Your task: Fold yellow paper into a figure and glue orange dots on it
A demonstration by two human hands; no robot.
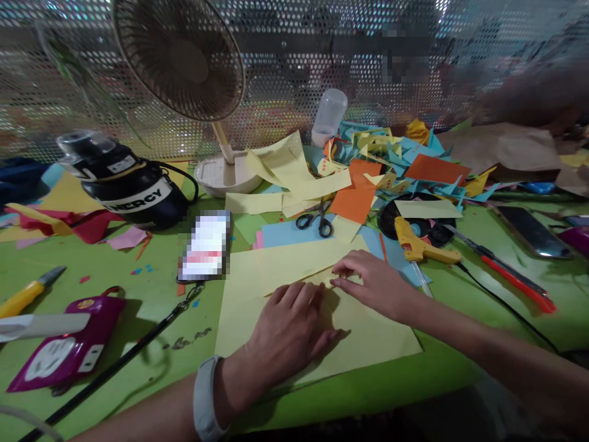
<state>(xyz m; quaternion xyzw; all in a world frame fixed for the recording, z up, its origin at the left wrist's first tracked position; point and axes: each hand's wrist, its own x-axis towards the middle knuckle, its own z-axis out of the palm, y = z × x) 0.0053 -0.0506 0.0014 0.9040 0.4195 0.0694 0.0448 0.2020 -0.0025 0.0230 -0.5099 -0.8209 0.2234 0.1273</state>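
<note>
A large pale yellow paper sheet (248,313) lies on the green table in front of me. On it is a smaller folded piece of yellow paper (304,276) with a raised long edge. My left hand (288,331) rests palm down on the paper, its fingers bent over the folded piece and its thumb apart. To its right, my right hand (368,279) pinches the folded yellow paper between thumb and fingers near its right end. The left fingertips are partly hidden. Black scissors (315,222) lie just beyond the sheet, on blue paper (285,234).
A yellow glue gun (421,242), a red cutter knife (515,279) and a dark phone (534,230) lie at right. At left are a lit phone (205,245), a purple device (73,344) and a black bottle (133,184). A fan (227,175) and paper scraps (391,153) stand behind.
</note>
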